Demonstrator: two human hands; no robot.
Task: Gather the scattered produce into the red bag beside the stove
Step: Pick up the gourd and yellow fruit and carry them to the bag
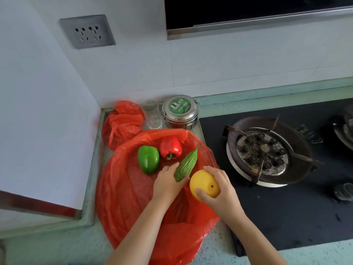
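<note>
A large red plastic bag [129, 190] lies spread on the counter left of the stove. A green bell pepper [148, 159] and a red bell pepper [170, 147] rest on it near its far rim. My left hand [168, 183] grips the lower end of a bumpy green bitter gourd [186, 165], which slants up to the right over the bag. My right hand [219, 190] holds a round yellow fruit [204, 185] at the bag's right edge, fingers curled over its top and thumb beneath.
A second, crumpled red bag [123, 123] sits in the back corner, with a clear glass [151, 116] and a steel lidded tin [180, 111] beside it. The black gas stove [277, 207] with its burner [265, 152] lies right. Walls close off the left and back.
</note>
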